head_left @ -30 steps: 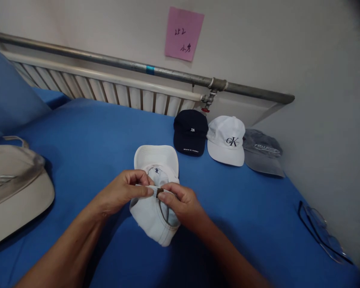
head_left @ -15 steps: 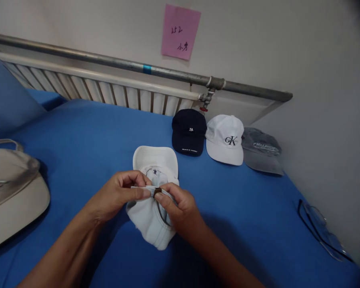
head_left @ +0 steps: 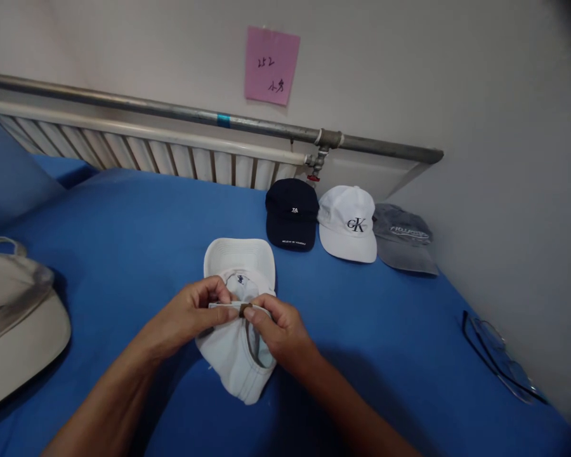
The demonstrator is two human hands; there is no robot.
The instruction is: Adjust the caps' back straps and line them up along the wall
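Observation:
A pale, nearly white cap (head_left: 233,368) lies on the blue surface with its brim pointing away and its inside partly showing. My left hand (head_left: 190,314) pinches the cap's back strap between thumb and fingers. From the right, my right hand (head_left: 283,327) grips the same strap at a small brown buckle (head_left: 243,310). The two thumbs are nearly touching at the buckle. Behind the opening under the strap, a dark mark shows on the inside of the cap.
A black cap (head_left: 292,216), a white cap (head_left: 347,222) and a grey cap (head_left: 404,240) sit in a row at the back right. Glasses (head_left: 499,358) lie at the right edge. A beige cap (head_left: 23,343) is at left. A radiator (head_left: 171,155) and pipe (head_left: 147,109) run behind.
The view has shifted slightly, moving the background down and left. Both hands still pinch the strap, with the thumbs now slightly closer together at the buckle.

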